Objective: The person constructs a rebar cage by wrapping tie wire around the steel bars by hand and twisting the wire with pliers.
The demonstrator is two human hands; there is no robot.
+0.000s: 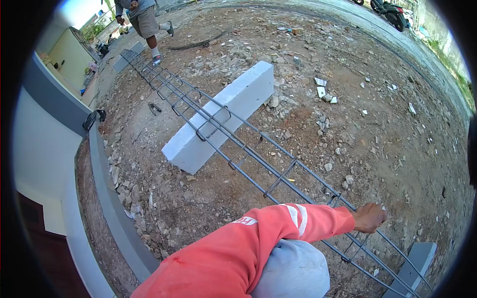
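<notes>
One steel rebar cage (258, 157) runs diagonally across the stony ground, resting on three blocks: a pale one (248, 92) under its middle, a grey one (422, 253) near the bottom right corner, and another (120, 63) beneath the far end. One hand, the left (370, 217), is at the near part of the cage with its fingers clenched; whether they close round a bar I cannot tell from this angle. A red sleeve (268, 223) and one knee (293, 270) cover a stretch of the bars. One pair of pliers (155, 109) lies on the ground left of the cage, and a dark item (94, 119) sits by the wall. One other person (146, 25) stands close beside the cage's far end. Several pale shards (321, 91) lie scattered to the right, with a motorbike (390, 14) well beyond.
</notes>
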